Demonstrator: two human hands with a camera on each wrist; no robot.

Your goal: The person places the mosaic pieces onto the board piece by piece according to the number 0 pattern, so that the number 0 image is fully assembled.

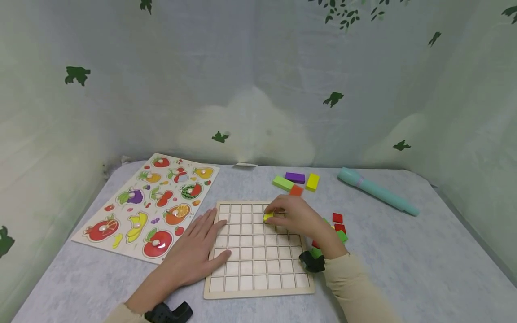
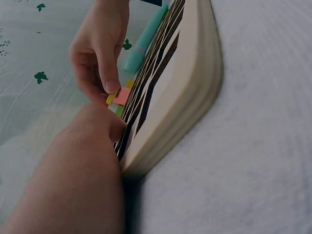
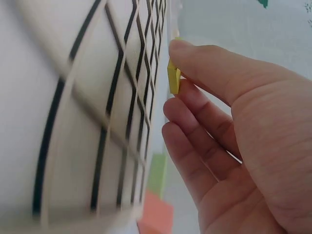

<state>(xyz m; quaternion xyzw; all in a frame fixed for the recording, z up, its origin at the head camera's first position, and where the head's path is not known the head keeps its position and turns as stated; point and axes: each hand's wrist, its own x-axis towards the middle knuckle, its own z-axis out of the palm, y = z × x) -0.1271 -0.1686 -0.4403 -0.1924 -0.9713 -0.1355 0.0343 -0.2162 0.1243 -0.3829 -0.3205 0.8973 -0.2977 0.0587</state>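
Note:
A square wooden grid board [image 1: 259,255] lies on the table, its cells bare where they show. My right hand [image 1: 296,217] pinches a small yellow tile [image 3: 174,78] between thumb and fingertips, close over the board's upper right cells. In the right wrist view the other fingers curl loosely below the tile. My left hand [image 1: 194,251] rests flat along the board's left edge, fingers straight and thumb lying over the lower left cells. Past the board's far edge sit a purple block [image 1: 295,178], a yellow block [image 1: 313,182], a light green block [image 1: 283,183] and an orange block [image 1: 296,190].
Left of the board lies a fruit picture puzzle [image 1: 126,208] with knobbed pieces, partly behind my left hand. Red tiles [image 1: 337,218] and green tiles [image 1: 342,236] are scattered beside my right wrist. A teal pen-shaped object [image 1: 379,193] lies at the back right, before a leaf-patterned curtain [image 1: 258,89].

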